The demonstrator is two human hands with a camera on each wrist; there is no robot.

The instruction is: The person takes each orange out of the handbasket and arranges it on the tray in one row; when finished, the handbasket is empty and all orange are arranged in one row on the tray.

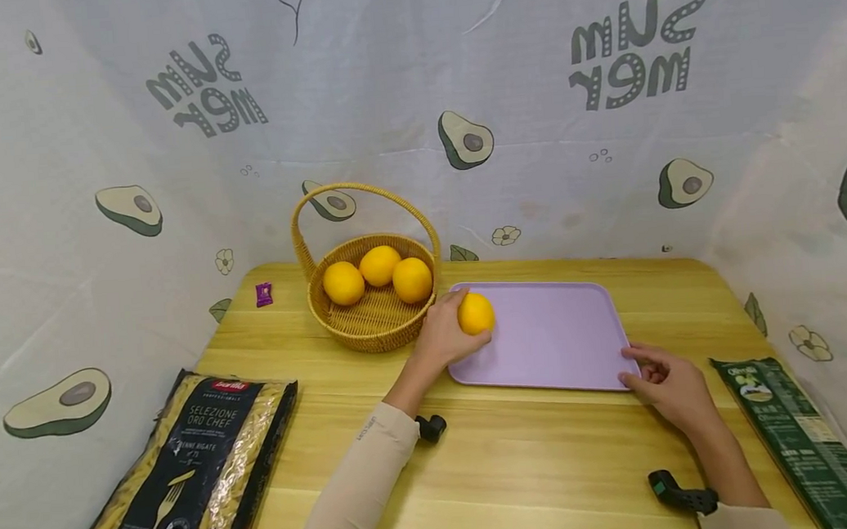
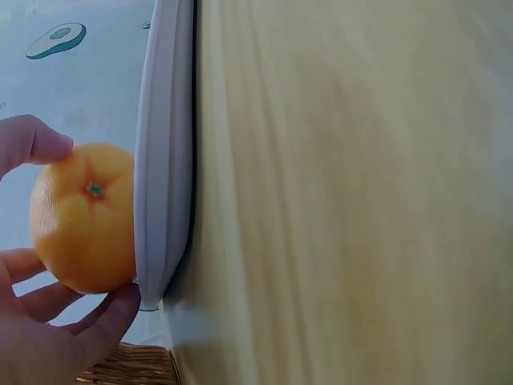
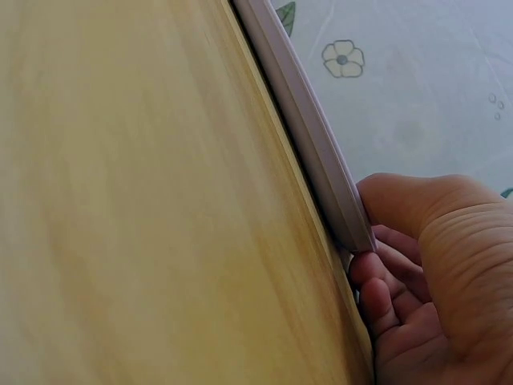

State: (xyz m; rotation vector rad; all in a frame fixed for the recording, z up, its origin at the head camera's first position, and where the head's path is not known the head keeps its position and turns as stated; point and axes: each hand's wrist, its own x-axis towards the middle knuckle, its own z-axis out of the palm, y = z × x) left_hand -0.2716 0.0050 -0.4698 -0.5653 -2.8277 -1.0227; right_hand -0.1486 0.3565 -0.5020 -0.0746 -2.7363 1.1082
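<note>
My left hand (image 1: 445,333) grips an orange (image 1: 476,313) over the left end of a lilac tray (image 1: 554,333). In the left wrist view the thumb presses the top of the orange (image 2: 88,233) and the other fingers curl under it, close by the tray's rim (image 2: 164,144). My right hand (image 1: 671,382) pinches the tray's near right corner. The right wrist view has its thumb on the rim (image 3: 313,136) and the fingertips at the underside of that corner. Just left of the left hand stands a wicker basket (image 1: 377,341) with a tall handle, holding three oranges (image 1: 379,265).
A bag of penne pasta (image 1: 187,469) lies at the front left of the wooden table (image 1: 497,472). Near the back left edge is a small purple wrapped sweet (image 1: 264,294). A long green packet (image 1: 804,434) lies along the right edge. A printed curtain (image 1: 382,95) hangs behind.
</note>
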